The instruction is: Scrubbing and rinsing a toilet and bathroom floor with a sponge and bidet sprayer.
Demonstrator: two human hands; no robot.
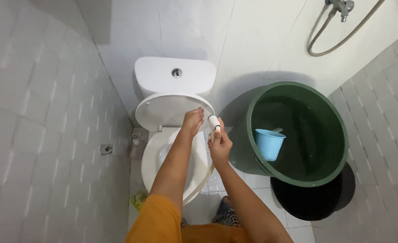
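A white toilet (163,153) stands against the tiled back wall with its lid (163,110) raised against the tank (156,76). My left hand (192,121) reaches over the bowl and touches the lower edge of the raised lid, fingers together. My right hand (219,143) is closed around a white hand sprayer (213,121), its head pointing up near the lid. The sprayer's pale hose (201,182) hangs down past the bowl's right side.
A large dark green bucket (329,117) of water stands right of the toilet with a light blue dipper (269,144) floating in it. A black round lid (311,200) lies under it. A shower hose (329,40) hangs on the wall. Grey tiled walls close in on both sides.
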